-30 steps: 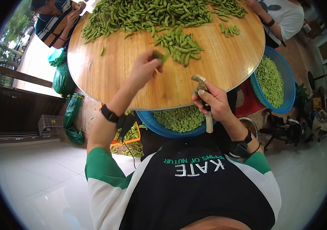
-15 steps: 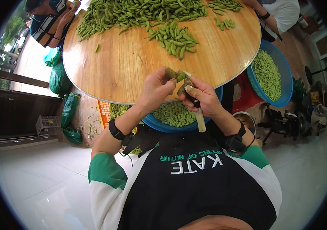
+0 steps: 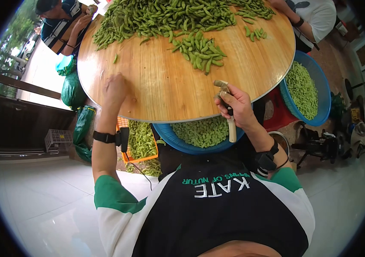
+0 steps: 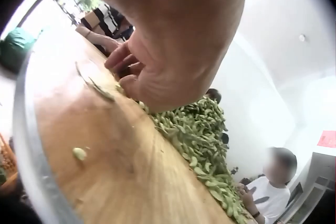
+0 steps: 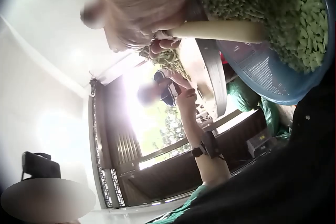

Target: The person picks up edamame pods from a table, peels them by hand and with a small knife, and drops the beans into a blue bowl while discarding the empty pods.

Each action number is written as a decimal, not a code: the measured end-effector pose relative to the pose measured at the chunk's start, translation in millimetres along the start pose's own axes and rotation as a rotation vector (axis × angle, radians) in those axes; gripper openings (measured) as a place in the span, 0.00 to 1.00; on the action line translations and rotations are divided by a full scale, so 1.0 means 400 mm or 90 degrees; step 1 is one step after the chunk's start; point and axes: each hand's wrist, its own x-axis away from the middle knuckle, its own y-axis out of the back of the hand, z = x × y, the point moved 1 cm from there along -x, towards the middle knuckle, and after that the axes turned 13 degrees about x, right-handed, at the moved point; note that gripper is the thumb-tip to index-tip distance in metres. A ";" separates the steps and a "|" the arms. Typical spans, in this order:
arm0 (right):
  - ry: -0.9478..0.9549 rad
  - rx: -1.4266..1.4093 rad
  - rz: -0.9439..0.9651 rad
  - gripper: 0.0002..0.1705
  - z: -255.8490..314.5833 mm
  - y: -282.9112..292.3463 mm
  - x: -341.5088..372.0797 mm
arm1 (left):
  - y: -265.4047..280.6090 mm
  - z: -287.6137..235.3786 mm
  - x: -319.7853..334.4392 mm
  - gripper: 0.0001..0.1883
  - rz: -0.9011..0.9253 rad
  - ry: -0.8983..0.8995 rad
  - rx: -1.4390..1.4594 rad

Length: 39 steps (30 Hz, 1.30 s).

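table clock | left hand 8 o'clock: fingers part-curled, grip can't be told | pale-handled tool gripped in curled right hand, 5 o'clock | pod heap 12, small pile mid-table | blue basin 6, part-hidden by table; orange crate 7

Floor, toward left edge: green bags; grey crate near dark panel. Toward right edge: black frame, beige cloth. Outdoors, left: trees.
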 end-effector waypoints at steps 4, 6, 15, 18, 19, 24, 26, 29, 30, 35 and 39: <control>-0.013 0.006 0.012 0.22 0.006 -0.008 -0.009 | 0.016 -0.044 -0.042 0.12 -0.283 -0.288 0.130; -0.012 0.053 0.023 0.21 0.005 -0.005 -0.006 | 0.014 -0.155 -0.088 0.11 -0.222 -0.288 0.332; 0.016 0.059 0.011 0.22 0.001 -0.001 -0.003 | -0.094 -0.322 -0.300 0.15 -0.053 -0.123 0.472; 0.012 0.038 0.014 0.22 0.001 -0.003 -0.004 | -0.127 -0.302 -0.278 0.14 -0.057 -0.165 0.541; 0.009 0.026 0.016 0.21 0.004 -0.001 -0.005 | -0.117 -0.305 -0.249 0.12 -0.073 -0.192 0.589; -0.010 -0.047 0.023 0.23 0.017 -0.012 -0.004 | -0.014 -0.359 0.047 0.06 0.201 -0.163 1.051; -0.010 -0.078 0.036 0.23 0.018 -0.026 0.001 | -0.015 -0.370 0.127 0.05 0.256 -0.164 1.120; -0.016 -0.122 0.083 0.27 0.020 -0.048 0.009 | -0.016 -0.381 0.212 0.06 0.428 -0.130 1.173; -0.019 -0.122 0.083 0.27 0.022 -0.050 0.015 | -0.023 -0.380 0.223 0.06 0.428 -0.126 1.175; -0.011 -0.146 0.127 0.29 0.029 -0.065 0.032 | -0.046 -0.371 0.246 0.05 0.408 -0.113 1.232; -0.022 -0.144 0.130 0.28 0.028 -0.072 0.037 | -0.042 -0.379 0.257 0.05 0.386 -0.127 1.244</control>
